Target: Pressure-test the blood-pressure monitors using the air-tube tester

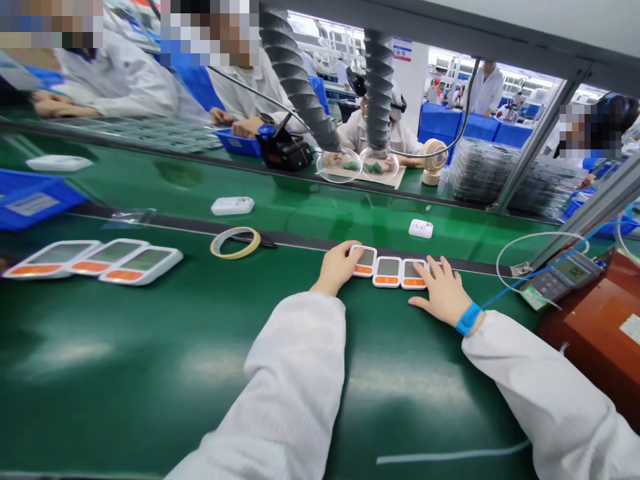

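Observation:
Three small white devices with grey screens and orange strips [388, 271] lie side by side on the green belt [150, 373]. My left hand [339, 267] rests on the left end of the row, fingers curled over the leftmost device. My right hand [443, 291] lies flat at the right end, fingers spread and touching the rightmost device. A blue strap [469, 319] circles my right wrist, with a coiled cord running off to the right.
Three larger units of the same kind [95, 260] lie at the left. A tape roll [235, 242], two white devices [233, 205] [421, 229] and a blue bin [30, 200] sit farther back. A meter [563, 277] stands on a brown box [595, 333]. Other people work across the line.

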`<state>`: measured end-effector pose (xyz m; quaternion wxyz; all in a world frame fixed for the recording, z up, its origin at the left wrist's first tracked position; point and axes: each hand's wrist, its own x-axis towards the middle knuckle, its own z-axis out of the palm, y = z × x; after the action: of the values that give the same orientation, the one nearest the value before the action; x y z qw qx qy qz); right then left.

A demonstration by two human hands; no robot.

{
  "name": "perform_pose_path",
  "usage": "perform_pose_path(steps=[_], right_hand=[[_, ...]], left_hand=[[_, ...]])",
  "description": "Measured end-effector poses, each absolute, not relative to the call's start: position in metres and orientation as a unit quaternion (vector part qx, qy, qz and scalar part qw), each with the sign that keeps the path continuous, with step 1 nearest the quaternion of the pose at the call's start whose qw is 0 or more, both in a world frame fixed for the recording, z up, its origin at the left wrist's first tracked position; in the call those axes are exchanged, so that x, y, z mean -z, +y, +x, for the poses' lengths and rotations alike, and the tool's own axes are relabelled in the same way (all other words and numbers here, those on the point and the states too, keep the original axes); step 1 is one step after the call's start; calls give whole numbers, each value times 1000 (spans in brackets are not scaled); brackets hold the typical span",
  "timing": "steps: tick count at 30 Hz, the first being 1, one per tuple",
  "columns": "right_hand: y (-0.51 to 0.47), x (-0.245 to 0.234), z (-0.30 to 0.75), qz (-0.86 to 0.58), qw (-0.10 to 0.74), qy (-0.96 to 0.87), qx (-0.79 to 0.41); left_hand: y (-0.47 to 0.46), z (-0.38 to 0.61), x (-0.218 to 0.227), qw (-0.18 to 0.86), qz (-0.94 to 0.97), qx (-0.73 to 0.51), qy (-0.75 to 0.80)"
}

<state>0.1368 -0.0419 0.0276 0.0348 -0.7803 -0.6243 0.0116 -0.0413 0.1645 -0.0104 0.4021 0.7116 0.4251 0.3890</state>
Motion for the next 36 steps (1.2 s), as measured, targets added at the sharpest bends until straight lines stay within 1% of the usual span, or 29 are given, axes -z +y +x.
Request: perform_pose_path(steps=[4,12,16,20,26,31,36], right_hand=[[-19,-22,138,-776,-14,-630,8],[-7,-36,152,-758,-36,-651,29],[14,-49,187,-756,-28,-654,27],[53,-53,233,-791,-16,-610,36],[99,-26,275,-868,3,-494,54],[111,-4,273,-862,-1,-507,22],[106,-15,228,-844,22,-535,32]], left_hand=[[163,-33,14,368,742,-383,410],[161,-30,10,369,734,-377,427],[159,-28,7,382,736,-365,424],[158,-25,7,386,746,-354,411],[159,-23,8,372,751,-344,423],[158,-21,9,363,752,-342,431],[157,-21,8,366,746,-353,429]])
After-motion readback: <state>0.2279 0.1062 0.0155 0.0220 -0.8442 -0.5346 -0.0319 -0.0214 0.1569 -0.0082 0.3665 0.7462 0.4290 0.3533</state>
